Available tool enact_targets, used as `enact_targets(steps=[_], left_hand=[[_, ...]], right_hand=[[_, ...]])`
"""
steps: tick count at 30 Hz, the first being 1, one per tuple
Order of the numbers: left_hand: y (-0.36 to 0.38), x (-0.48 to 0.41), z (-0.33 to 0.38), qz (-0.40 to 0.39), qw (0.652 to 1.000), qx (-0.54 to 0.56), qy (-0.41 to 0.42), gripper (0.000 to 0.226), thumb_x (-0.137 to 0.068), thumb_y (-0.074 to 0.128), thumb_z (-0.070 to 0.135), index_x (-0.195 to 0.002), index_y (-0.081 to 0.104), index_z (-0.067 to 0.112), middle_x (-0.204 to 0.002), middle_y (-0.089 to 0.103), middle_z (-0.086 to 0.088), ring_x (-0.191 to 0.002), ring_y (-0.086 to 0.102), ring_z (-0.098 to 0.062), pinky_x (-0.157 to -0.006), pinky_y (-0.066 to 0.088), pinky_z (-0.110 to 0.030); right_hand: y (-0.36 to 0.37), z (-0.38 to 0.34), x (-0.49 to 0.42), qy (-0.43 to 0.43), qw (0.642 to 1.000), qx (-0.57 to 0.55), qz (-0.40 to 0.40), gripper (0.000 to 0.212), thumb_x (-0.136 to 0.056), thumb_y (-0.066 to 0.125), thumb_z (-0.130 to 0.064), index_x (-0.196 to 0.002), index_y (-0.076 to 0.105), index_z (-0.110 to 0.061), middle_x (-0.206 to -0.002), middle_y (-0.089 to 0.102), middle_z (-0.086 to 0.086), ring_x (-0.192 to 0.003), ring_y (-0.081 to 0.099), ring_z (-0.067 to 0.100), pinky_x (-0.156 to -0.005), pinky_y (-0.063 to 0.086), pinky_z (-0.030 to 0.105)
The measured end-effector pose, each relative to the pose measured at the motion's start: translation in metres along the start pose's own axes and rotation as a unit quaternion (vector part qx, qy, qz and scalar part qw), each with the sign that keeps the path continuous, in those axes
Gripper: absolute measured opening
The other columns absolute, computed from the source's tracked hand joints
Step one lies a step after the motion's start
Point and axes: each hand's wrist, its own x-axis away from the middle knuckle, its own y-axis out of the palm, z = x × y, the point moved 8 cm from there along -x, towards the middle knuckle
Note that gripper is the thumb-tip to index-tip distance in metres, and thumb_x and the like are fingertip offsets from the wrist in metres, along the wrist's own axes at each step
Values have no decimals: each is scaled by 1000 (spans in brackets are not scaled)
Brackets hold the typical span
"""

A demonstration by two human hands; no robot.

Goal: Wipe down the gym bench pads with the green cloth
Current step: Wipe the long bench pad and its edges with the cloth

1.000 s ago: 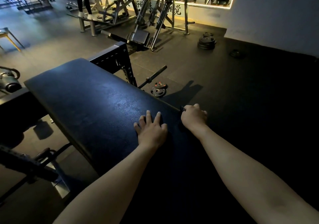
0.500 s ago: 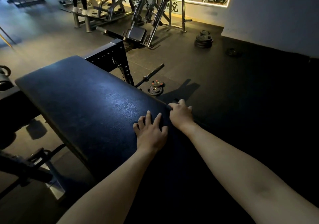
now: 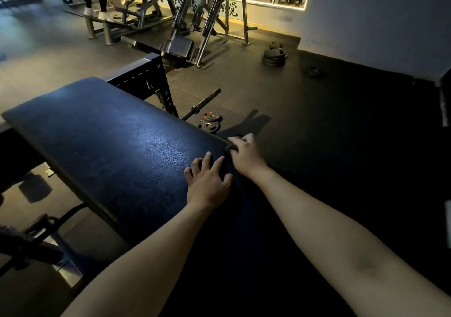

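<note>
The left hand is lying flat, fingers spread, on the grainy black leather bench pad; the right hand is gripping a dark cloth at its right edge.

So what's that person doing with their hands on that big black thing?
A person is leaning over a wide black padded gym bench pad. Their left hand lies flat on the pad with fingers spread. Their right hand is at the pad's right edge, fingers curled around something small and dark; it is too dim to tell if that is the cleaning cloth. Round metal weight plates lie on the floor beyond the pad.
</note>
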Motion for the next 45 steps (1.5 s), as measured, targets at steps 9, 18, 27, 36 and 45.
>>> enact_targets(steps=[9,18,27,36,45], left_hand=[[-1,-5,-5,30,999,11,-5,60,-92,44,55,-149,36,38,-162,26,3,-146,15,-24,-118,10,-47],[-10,16,-4,17,998,57,0,77,-92,52,49,-159,20,27,-165,21,3,-152,10,-20,-120,4,-41],[-12,68,-13,40,998,3,-41,73,-94,43,58,-157,24,25,-164,22,3,-148,14,-22,-117,9,-42],[-8,99,-16,51,996,-11,-72,72,-97,37,62,-158,22,26,-166,15,6,-149,10,-18,-119,6,-43],[-5,99,-15,61,995,-18,-80,69,-93,40,62,-154,30,29,-163,21,3,-146,12,-20,-118,6,-45]], right_hand=[[-1,22,14,18,990,143,1,46,-96,41,-16,-139,52,-28,-132,43,8,-119,42,32,-102,29,43],[-38,65,42,137,984,107,35,38,-99,35,-15,-127,61,-13,-131,43,13,-110,52,38,-101,42,47],[18,-37,62,-45,998,36,-41,30,-98,46,-23,-113,70,-15,-124,55,13,-108,59,36,-95,45,39],[-35,13,57,-21,995,74,66,32,-98,45,-21,-125,62,-20,-128,46,10,-116,48,34,-99,37,43],[-2,21,70,-32,992,110,46,33,-101,44,-26,-126,56,-10,-130,43,18,-118,43,35,-100,36,42]])
